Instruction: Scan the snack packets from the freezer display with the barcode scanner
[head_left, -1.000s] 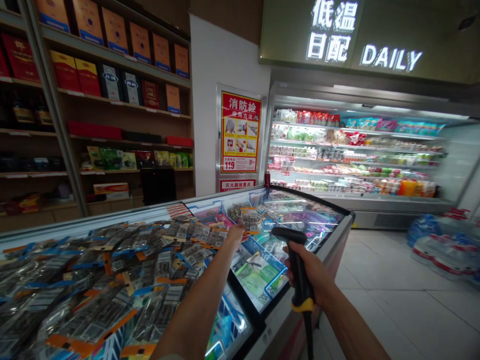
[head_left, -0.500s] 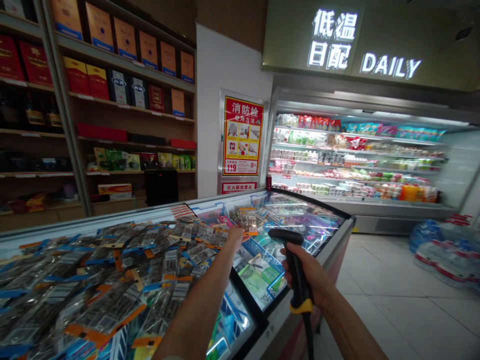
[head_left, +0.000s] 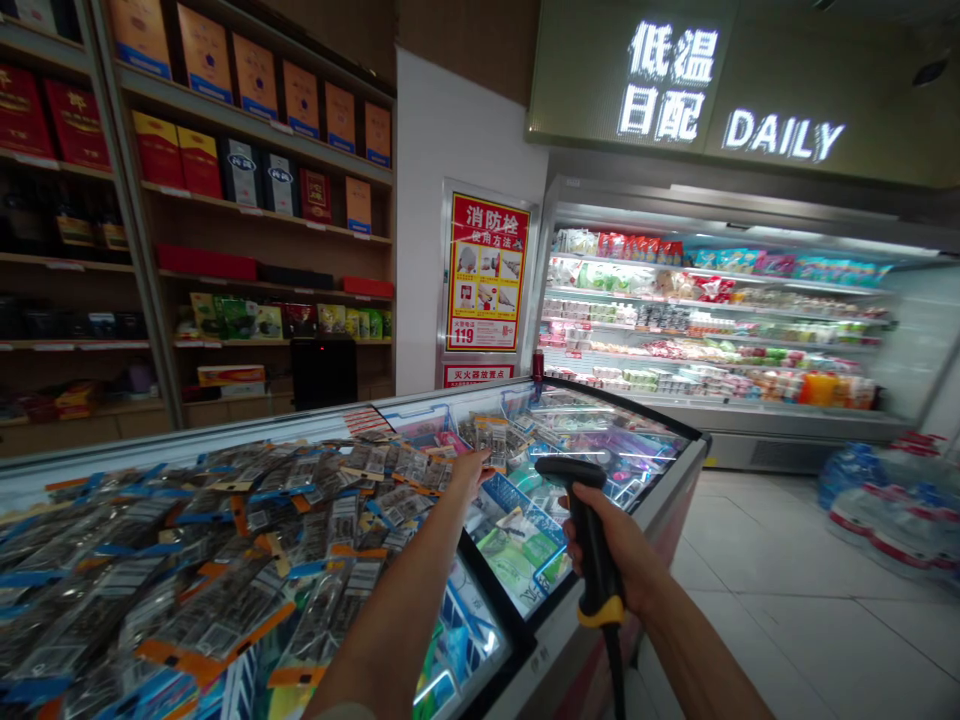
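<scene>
My left hand (head_left: 469,470) reaches forward over the glass top of the freezer. Its fingers close at the lower edge of a clear packet (head_left: 492,438) of dark contents with an orange strip; the exact grip is small and partly hidden. In my right hand (head_left: 619,550) is a black and yellow barcode scanner (head_left: 592,540), its head pointing left towards the packet and its cable hanging down. Many similar packets (head_left: 262,540), with blue or orange strips, lie spread over the freezer top left of my left arm. More packets (head_left: 517,440) lie just beyond the held one.
Beneath the glass, the chest freezer (head_left: 536,655) holds baskets and bagged goods. A red can (head_left: 538,364) stands at its far corner. Shelves of boxes (head_left: 255,150) rise at left, a lit display fridge (head_left: 712,400) behind, and bottled water packs (head_left: 892,500) sit on the floor at right.
The packet at my left hand has tilted and shifted slightly left, and its lower orange strip no longer shows clearly. My right hand and the scanner have hardly moved.
</scene>
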